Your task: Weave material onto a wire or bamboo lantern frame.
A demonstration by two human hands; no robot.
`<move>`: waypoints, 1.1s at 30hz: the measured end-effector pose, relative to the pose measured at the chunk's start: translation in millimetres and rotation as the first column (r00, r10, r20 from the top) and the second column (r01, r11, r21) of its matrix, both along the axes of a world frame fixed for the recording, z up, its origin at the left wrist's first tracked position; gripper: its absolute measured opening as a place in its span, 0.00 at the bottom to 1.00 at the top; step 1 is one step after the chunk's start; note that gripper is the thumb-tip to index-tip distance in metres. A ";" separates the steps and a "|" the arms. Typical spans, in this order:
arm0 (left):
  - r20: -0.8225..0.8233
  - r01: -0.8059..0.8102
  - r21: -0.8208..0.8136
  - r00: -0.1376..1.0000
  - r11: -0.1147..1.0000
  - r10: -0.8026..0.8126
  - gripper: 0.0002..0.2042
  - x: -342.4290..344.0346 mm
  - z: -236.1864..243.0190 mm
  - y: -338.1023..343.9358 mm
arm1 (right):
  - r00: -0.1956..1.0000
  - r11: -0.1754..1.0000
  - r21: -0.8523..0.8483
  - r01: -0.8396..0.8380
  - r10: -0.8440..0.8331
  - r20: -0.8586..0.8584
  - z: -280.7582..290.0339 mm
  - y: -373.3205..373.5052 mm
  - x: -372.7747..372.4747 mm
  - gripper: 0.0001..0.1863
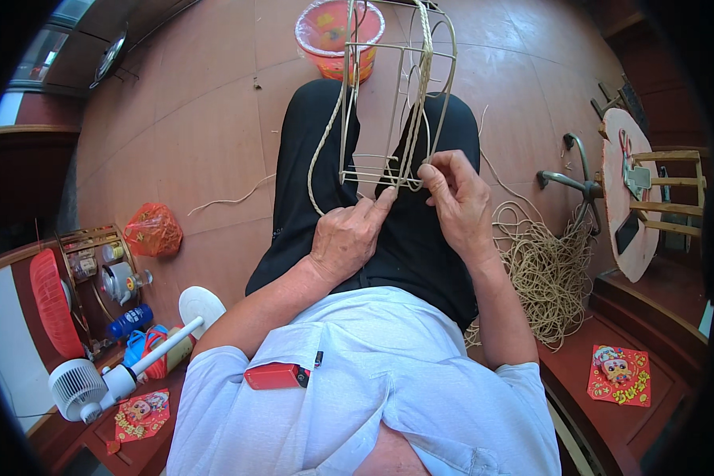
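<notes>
A wire frame, tall and open-sided, stands between my knees, with its barred lower end toward me. Braided tan cord runs over it, and a loop of it hangs down the left side to my left hand. My left hand is at the frame's lower end, index finger stretched onto the bars and the other fingers curled; its thumb is mostly hidden. At the lower right corner my right hand has thumb and forefinger pinched together on thin cord against the frame. Exactly where that strand runs cannot be made out.
A lined red bucket stands beyond the frame. Loose tan cord is heaped at right, beside metal chair legs and a wooden-topped stool. At left are a red bag, a blue bottle and a white fan.
</notes>
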State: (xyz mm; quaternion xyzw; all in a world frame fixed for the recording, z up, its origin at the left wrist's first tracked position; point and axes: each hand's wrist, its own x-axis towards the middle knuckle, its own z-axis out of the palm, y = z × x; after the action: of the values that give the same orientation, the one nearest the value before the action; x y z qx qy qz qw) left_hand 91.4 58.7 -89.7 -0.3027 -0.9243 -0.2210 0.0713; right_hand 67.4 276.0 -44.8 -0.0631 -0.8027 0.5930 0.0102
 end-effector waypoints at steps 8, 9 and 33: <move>-0.031 0.006 -0.029 0.999 1.000 -0.007 0.29 -8.1 -4.9 0.7 | 0.977 0.953 0.292 -0.082 0.134 -0.164 -4.3 0.0 -2.9 0.10; -0.046 0.006 -0.053 0.999 0.999 -0.009 0.29 -9.9 -1.9 0.9 | 0.976 0.952 0.296 -0.081 0.136 -0.172 -5.1 -0.6 -4.0 0.10; -0.281 -0.019 -0.111 0.960 0.994 -0.013 0.25 -90.1 76.4 15.7 | 0.976 0.910 -0.409 -0.065 0.143 0.165 23.0 23.0 -116.0 0.20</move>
State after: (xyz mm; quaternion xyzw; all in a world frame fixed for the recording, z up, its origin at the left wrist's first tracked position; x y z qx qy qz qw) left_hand 1.3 74.4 -13.3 -0.3331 -0.9163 -0.1231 0.1849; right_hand -48.6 299.0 -21.7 -0.0776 -0.6636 0.7356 -0.1120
